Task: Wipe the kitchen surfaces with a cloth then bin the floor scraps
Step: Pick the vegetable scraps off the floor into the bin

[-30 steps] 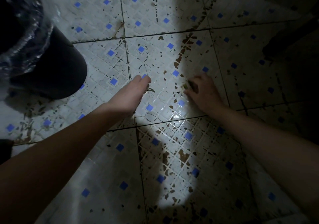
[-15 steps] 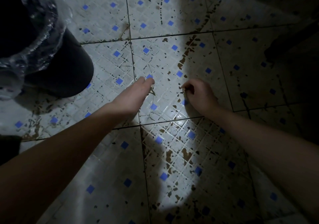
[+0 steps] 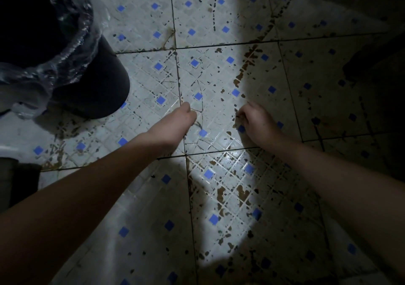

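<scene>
2 bare arms reaching down, left hand (image 3: 173, 126) curled beside thin scrap (image 3: 199, 124), right hand (image 3: 257, 123) curled on stained floor tiles (image 3: 153, 10), either grip impossible to tell, plastic-lined black bin (image 3: 98, 83) far left

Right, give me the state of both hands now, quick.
Left hand: down at the floor, fingers tucked under; grip cannot be told.
Right hand: fingers curled; whether it holds anything cannot be told.

White floor tiles (image 3: 142, 17) with small blue squares (image 3: 158, 66) — worn brown patches (image 3: 221, 193), a curved crack (image 3: 202, 106)
</scene>
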Available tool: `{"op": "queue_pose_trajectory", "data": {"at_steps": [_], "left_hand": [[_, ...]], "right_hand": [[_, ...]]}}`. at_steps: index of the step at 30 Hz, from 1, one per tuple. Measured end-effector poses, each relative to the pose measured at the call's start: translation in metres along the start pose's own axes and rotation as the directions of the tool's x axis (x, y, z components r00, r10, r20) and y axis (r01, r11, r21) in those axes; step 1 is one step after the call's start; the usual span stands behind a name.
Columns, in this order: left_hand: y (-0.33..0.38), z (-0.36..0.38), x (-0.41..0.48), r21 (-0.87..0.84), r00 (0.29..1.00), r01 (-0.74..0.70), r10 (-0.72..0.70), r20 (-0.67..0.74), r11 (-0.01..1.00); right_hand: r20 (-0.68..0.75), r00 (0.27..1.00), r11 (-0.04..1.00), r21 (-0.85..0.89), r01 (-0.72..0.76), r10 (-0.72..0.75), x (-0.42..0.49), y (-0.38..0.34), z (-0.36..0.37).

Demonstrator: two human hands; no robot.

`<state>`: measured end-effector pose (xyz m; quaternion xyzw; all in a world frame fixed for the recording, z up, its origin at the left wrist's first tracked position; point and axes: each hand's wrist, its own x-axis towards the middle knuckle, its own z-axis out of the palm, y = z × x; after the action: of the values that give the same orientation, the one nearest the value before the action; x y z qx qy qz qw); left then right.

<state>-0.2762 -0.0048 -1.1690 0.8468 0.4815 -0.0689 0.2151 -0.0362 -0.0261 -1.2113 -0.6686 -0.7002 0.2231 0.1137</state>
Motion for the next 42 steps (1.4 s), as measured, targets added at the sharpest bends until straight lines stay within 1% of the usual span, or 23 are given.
{"op": "queue_pose_trajectory", "data": {"at_steps": [3, 5, 10, 16, 21, 25, 30, 34, 38, 42], "left_hand": [[0.003, 0.001, -0.005, 0.052, 1.000, -0.016, 0.016, 0.010, 0.998], [0.004, 0.001, -0.008, 0.037, 1.000, -0.010, 0.009, 0.014, 0.999], [0.000, 0.005, -0.018, 0.005, 0.999, -0.030, 0.030, 0.020, 1.000], [0.000, 0.010, -0.035, 0.020, 0.999, -0.035, 0.034, 0.015, 0.999], [0.007, -0.001, -0.041, 0.042, 0.997, -0.056, 0.054, 0.059, 0.998], [0.014, -0.008, -0.046, 0.063, 0.995, -0.068, 0.062, 0.081, 0.996], [0.019, -0.022, -0.051, 0.105, 0.998, -0.049, 0.045, 0.032, 0.993], [0.019, -0.035, -0.056, 0.154, 0.999, -0.044, 0.048, -0.023, 0.987], [0.022, -0.042, -0.064, 0.162, 0.997, -0.046, 0.056, -0.055, 0.986], [0.028, -0.044, -0.071, 0.175, 0.995, -0.064, 0.076, -0.064, 0.983]], "right_hand": [[0.021, 1.000, 0.999, -0.037, 0.023, -0.022, -0.006, 0.002, -0.002], [0.033, 0.998, 0.998, -0.042, 0.046, -0.044, -0.012, 0.002, -0.003], [0.049, 0.996, 0.997, 0.023, 0.071, -0.072, -0.037, 0.001, -0.008], [0.108, 0.993, 0.997, 0.062, 0.037, -0.043, -0.061, -0.001, -0.023], [0.133, 0.991, 0.999, 0.029, 0.027, -0.030, -0.070, -0.006, -0.032], [0.122, 0.991, 0.998, -0.021, 0.060, -0.057, -0.073, -0.013, -0.040], [0.104, 0.991, 0.986, -0.133, 0.098, -0.085, -0.081, -0.021, -0.046], [0.062, 0.995, 0.984, -0.155, 0.085, -0.076, -0.082, -0.029, -0.053], [0.056, 0.991, 0.972, -0.198, 0.130, -0.121, -0.077, -0.036, -0.065], [0.017, 0.994, 0.983, -0.147, 0.105, -0.104, -0.085, -0.040, -0.070]]}}
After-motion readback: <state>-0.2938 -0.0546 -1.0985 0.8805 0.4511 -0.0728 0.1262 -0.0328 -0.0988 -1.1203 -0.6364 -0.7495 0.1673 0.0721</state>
